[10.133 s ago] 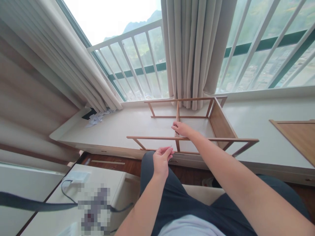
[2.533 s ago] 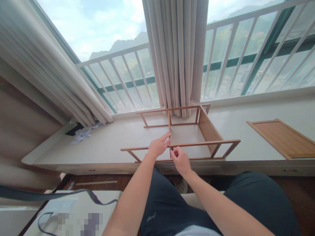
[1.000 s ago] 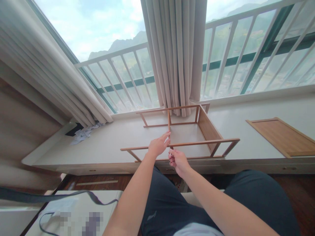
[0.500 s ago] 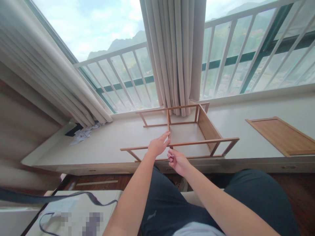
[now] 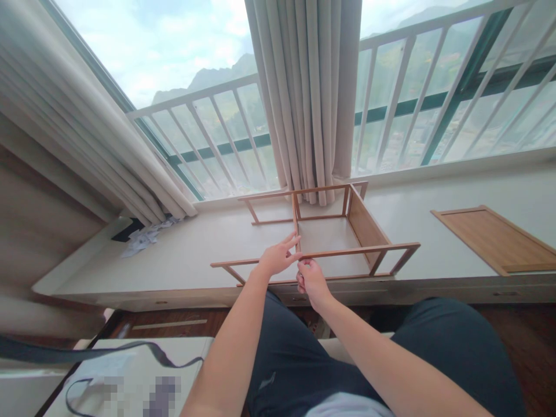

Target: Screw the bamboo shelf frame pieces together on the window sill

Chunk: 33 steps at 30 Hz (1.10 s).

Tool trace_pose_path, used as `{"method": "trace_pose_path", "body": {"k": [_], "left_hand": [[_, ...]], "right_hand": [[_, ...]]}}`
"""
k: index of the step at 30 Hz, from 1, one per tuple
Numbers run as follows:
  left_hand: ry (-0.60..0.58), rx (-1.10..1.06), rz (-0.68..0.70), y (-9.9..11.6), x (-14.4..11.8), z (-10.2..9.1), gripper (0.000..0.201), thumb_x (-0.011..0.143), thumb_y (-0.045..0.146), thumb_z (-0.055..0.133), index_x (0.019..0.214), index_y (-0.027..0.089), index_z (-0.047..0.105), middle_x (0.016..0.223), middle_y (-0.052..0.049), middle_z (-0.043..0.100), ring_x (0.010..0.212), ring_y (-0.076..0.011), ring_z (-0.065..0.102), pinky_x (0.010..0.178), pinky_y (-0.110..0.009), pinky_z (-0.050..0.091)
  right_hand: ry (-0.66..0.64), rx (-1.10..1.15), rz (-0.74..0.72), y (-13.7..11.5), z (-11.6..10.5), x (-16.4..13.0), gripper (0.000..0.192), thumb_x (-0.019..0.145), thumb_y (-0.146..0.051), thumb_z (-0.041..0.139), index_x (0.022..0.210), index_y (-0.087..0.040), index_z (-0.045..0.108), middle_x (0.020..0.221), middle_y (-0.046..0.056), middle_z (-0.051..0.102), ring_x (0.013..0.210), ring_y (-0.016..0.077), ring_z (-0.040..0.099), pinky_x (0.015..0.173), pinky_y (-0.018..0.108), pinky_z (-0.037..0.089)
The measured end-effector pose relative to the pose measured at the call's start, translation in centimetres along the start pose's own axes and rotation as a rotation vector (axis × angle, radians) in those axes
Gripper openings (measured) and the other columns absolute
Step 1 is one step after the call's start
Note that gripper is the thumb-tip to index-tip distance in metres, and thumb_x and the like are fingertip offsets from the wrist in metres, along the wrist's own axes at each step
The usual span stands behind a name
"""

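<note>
A brown wooden shelf frame (image 5: 347, 252) lies on its side on the white window ledge, with a solid panel (image 5: 369, 223) at its right end. My left hand (image 5: 277, 259) holds the frame where the middle crossbar meets the near rail, fingers along the crossbar and thumb by the rail. Just right of it, at the outer face of the near rail, my right hand (image 5: 311, 282) is closed with its fingertips pinched at the joint. Its grip is around a small bent metal tool that looks like a hex key, now mostly hidden by the fingers.
A separate wooden panel (image 5: 499, 237) lies flat on the ledge (image 5: 174, 255) to the right. Crumpled paper (image 5: 143, 238) sits at the left end. Curtains (image 5: 306, 104) hang behind the frame. A white table (image 5: 191, 347) with a dark strap stands at lower left.
My right hand has turned and moved slightly up against the rail, so the metal tool in its fingers is now mostly covered. My left hand stays at the crossbar.
</note>
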State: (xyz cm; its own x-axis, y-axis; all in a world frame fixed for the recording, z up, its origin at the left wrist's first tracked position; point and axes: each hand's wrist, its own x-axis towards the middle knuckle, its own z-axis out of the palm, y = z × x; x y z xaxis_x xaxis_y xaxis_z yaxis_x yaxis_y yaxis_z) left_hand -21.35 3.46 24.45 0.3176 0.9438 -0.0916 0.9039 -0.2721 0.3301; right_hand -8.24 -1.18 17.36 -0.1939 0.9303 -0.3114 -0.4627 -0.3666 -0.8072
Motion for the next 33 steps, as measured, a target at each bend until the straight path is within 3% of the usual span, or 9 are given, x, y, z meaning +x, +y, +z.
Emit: {"method": "trace_pose_path", "body": {"k": [7,13,18,25,29,33], "left_hand": [[-0.059,-0.122,0.088,-1.3,0.2,0.1,0.074,0.084,0.038,0.059,0.154,0.034,0.035,0.165,0.0,0.02,0.099,-0.0151,0.068,0.092,-0.027,0.052],[-0.042,-0.113,0.1,-1.3,0.3,0.2,0.072,0.085,0.04,0.059,0.153,0.034,0.036,0.165,0.0,0.019,0.097,-0.016,0.069,0.095,-0.029,0.051],[-0.028,-0.094,0.098,-1.4,0.3,0.3,0.071,0.086,0.04,0.058,0.153,0.035,0.037,0.164,0.001,0.021,0.096,-0.0157,0.07,0.094,-0.028,0.052],[-0.018,-0.086,0.1,-1.5,0.4,0.4,0.071,0.085,0.037,0.058,0.152,0.037,0.037,0.164,0.002,0.023,0.092,-0.0139,0.07,0.092,-0.027,0.052],[-0.021,-0.08,0.091,-1.4,0.4,0.4,0.071,0.084,0.037,0.059,0.152,0.038,0.037,0.164,0.002,0.023,0.092,-0.014,0.07,0.092,-0.027,0.052],[-0.023,-0.07,0.08,-1.4,0.4,0.3,0.071,0.084,0.037,0.058,0.152,0.039,0.037,0.164,0.002,0.023,0.091,-0.0138,0.07,0.092,-0.028,0.052]], "right_hand": [[-0.072,0.188,0.012,-0.1,-0.4,-0.1,0.044,0.072,-0.05,0.072,0.087,-0.026,0.037,0.045,-0.014,0.041,0.038,0.0063,0.027,0.036,0.017,0.025],[-0.131,0.316,0.033,-0.3,-0.8,0.2,0.049,0.068,-0.049,0.08,0.087,-0.025,0.042,0.046,-0.014,0.041,0.039,0.005,0.027,0.037,0.016,0.022],[-0.145,0.343,0.046,-0.1,-0.7,0.2,0.048,0.07,-0.051,0.081,0.086,-0.024,0.044,0.046,-0.013,0.042,0.038,0.0046,0.028,0.037,0.015,0.023],[-0.088,0.356,0.087,-0.2,-1.2,-0.3,0.047,0.069,-0.048,0.08,0.09,-0.024,0.045,0.054,-0.01,0.051,0.044,0.0074,0.041,0.04,0.017,0.031],[-0.124,0.233,0.01,0.2,-1.8,-0.9,0.042,0.073,-0.051,0.073,0.088,-0.024,0.044,0.059,-0.006,0.058,0.043,0.0076,0.037,0.042,0.02,0.035],[-0.075,-0.159,-0.211,0.8,-3.1,-1.8,0.033,0.081,-0.051,0.063,0.09,-0.023,0.047,0.065,-0.005,0.059,0.046,0.0096,0.039,0.045,0.023,0.036]]}}
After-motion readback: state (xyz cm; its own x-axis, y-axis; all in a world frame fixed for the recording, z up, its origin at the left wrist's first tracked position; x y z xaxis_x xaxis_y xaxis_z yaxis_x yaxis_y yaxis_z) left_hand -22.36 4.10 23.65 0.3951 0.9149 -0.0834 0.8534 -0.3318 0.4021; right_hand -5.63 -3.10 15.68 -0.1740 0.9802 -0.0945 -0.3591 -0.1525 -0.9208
